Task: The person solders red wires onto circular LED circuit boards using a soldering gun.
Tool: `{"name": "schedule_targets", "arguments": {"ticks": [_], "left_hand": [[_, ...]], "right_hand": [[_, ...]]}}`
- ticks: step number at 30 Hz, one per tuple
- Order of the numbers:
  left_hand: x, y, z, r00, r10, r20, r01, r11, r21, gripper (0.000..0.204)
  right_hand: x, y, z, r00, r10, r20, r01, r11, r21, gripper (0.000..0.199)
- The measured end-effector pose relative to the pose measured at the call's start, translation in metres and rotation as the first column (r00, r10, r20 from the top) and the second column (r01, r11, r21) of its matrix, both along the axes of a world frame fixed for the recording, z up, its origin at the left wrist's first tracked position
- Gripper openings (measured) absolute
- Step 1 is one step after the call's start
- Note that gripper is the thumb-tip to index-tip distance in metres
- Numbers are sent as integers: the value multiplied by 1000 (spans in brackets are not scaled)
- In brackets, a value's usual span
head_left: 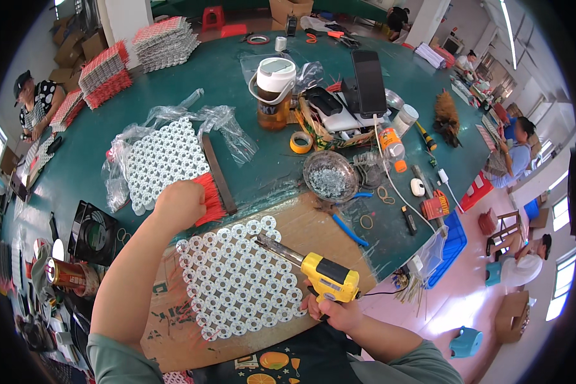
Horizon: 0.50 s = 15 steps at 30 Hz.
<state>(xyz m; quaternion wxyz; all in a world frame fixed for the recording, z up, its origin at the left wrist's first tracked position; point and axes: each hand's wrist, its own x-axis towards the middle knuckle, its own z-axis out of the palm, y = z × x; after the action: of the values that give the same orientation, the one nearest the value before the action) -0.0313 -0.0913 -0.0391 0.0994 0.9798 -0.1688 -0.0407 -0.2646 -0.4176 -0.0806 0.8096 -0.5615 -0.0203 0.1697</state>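
Observation:
My left hand (179, 203) is closed around the bristle end of a red brush (209, 195) with a dark wooden back, just above a sheet of joined white round parts (240, 278). That sheet lies on a brown cardboard mat (313, 224) in front of me. My right hand (331, 312) grips a yellow pistol-shaped soldering tool (323, 274). Its metal tip rests at the sheet's upper edge. A second sheet of white round parts (163, 160) lies on clear plastic bags beyond my left hand.
The green table (96, 147) carries a glass bowl of small metal bits (329, 176), a tape roll (301, 142), a lidded jar (274, 89), a basket with phones (342, 112), a black fan (93, 232), a can (65, 274) and red-and-white stacks (105, 73). Other people sit left and right.

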Motion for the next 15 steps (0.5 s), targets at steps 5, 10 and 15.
{"name": "schedule_targets", "arguments": {"ticks": [5, 10, 15], "left_hand": [[-3, 2, 2, 1000, 8, -5, -8, 1000, -23, 12], [-6, 6, 3, 999, -11, 49, 14, 997, -75, 14], [-12, 12, 10, 998, 26, 51, -16, 979, -203, 17]], "right_hand": [[1, 0, 1, 1000, -2, -8, 2, 1000, 3, 66], [1, 0, 0, 1000, 0, 5, 0, 1000, 19, 64], [1, 0, -1, 999, -1, 35, 0, 999, 38, 64]]}}
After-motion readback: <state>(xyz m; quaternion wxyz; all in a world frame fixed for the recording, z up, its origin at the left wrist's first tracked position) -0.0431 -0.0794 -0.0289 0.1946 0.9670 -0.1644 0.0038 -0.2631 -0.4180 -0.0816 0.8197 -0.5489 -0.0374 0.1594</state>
